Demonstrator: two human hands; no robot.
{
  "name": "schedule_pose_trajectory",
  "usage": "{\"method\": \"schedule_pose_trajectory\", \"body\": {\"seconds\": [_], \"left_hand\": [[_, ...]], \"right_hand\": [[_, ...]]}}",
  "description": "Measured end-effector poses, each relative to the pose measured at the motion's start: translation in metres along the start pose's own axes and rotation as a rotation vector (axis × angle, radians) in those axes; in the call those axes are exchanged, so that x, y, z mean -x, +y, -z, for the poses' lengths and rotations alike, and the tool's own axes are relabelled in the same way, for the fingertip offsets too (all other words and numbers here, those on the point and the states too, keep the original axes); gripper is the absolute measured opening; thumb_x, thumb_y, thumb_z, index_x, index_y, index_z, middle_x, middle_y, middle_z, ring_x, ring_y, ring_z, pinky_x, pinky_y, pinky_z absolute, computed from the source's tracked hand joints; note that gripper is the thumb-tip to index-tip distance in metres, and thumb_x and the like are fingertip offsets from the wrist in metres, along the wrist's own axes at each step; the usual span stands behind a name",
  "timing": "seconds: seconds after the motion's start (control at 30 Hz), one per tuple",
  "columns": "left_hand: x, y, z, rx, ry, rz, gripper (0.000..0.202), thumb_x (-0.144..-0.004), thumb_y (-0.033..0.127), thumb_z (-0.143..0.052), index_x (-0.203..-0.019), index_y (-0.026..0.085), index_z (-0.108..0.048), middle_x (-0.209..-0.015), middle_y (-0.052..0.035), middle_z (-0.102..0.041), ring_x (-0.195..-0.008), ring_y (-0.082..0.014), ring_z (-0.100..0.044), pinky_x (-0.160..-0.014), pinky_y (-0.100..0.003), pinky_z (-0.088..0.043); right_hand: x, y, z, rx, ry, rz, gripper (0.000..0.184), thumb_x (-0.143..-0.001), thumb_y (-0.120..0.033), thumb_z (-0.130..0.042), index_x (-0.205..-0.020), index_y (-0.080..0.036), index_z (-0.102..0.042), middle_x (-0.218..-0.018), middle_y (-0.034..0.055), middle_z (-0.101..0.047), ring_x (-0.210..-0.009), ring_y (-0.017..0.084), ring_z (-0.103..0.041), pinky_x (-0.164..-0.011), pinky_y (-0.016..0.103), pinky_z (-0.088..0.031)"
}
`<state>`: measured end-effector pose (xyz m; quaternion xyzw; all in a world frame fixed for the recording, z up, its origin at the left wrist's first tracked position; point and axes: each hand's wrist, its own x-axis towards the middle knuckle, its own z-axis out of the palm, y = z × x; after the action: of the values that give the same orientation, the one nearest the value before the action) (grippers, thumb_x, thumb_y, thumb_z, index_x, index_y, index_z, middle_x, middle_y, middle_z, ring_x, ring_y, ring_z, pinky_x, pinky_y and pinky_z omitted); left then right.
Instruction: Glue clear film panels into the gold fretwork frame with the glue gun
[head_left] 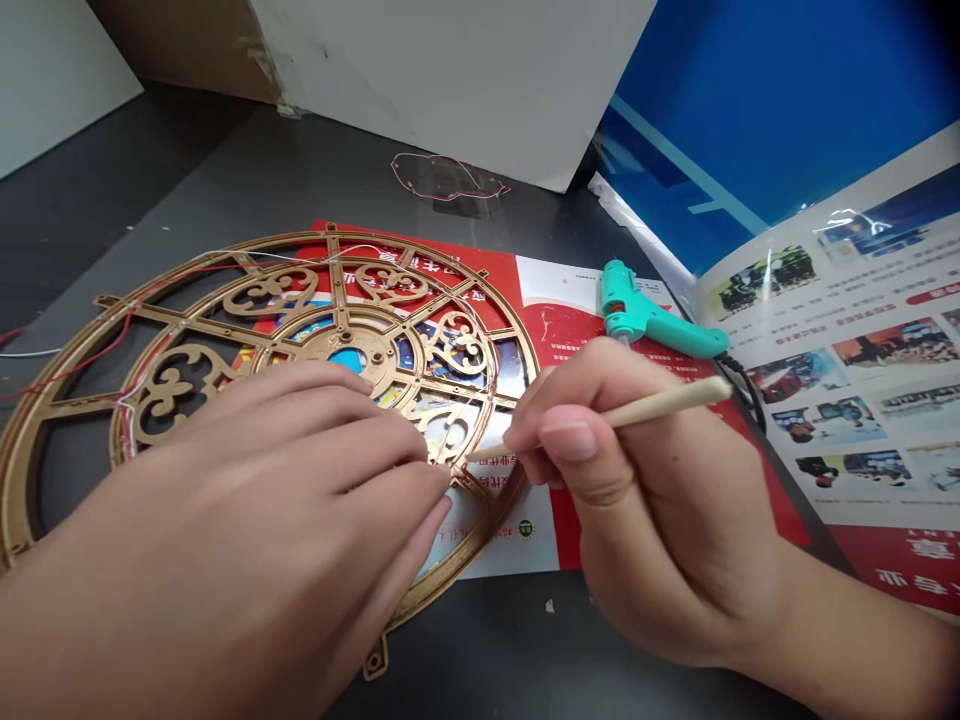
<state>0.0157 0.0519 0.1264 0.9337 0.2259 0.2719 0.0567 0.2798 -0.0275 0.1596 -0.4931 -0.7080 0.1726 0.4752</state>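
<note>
Pinching a wooden stick [667, 404] in my right hand [660, 500], tip just beside a gold openwork wheel frame [270, 292]; my left hand [247, 470] rests flat on the frame, which lies on a red printed sheet [551, 335].

Bright, even light with soft shadows (faint glare on the glossy brochure [847, 225]), darkened top-right corner.
</note>
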Motion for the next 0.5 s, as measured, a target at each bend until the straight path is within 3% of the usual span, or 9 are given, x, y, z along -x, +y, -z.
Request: {"method": "schedule_pose_trajectory", "body": {"seconds": [0.17, 0.33, 0.5], "left_hand": [[0.004, -0.006, -0.006, -0.015, 0.015, -0.016, 0.013, -0.118, 0.049, -0.084, -0.128, 0.044, -0.08, -0.119, 0.0091, -0.094, -0.104, -0.0255, -0.085, -0.111, -0.062, -0.064], [0.007, -0.003, -0.004, -0.01, 0.033, -0.037, 0.019, -0.117, 0.055, -0.083, -0.125, 0.04, -0.074, -0.123, 0.0054, -0.092, -0.11, -0.0284, -0.081, -0.111, -0.061, -0.061], [0.014, -0.006, -0.005, -0.024, 0.022, -0.1, 0.021, -0.119, 0.054, -0.082, -0.129, 0.038, -0.073, -0.121, 0.002, -0.089, -0.113, -0.0306, -0.078, -0.11, -0.06, -0.057]], "right_hand": [[-0.003, 0.003, -0.001, -0.09, -0.192, 0.073, 0.032, -0.132, -0.018, -0.061, -0.103, -0.031, -0.056, -0.092, -0.0028, -0.077, -0.075, 0.016, -0.078, -0.067, 0.031, -0.064], [-0.006, 0.0, 0.005, -0.014, -0.261, 0.072, 0.036, -0.133, -0.029, -0.072, -0.102, -0.031, -0.054, -0.089, -0.0061, -0.07, -0.069, 0.013, -0.064, -0.06, 0.028, -0.052], [-0.012, -0.002, 0.007, -0.115, -0.328, 0.046, 0.034, -0.132, -0.018, -0.065, -0.103, -0.031, -0.052, -0.09, -0.0072, -0.066, -0.07, 0.012, -0.063, -0.062, 0.025, -0.052]]}}
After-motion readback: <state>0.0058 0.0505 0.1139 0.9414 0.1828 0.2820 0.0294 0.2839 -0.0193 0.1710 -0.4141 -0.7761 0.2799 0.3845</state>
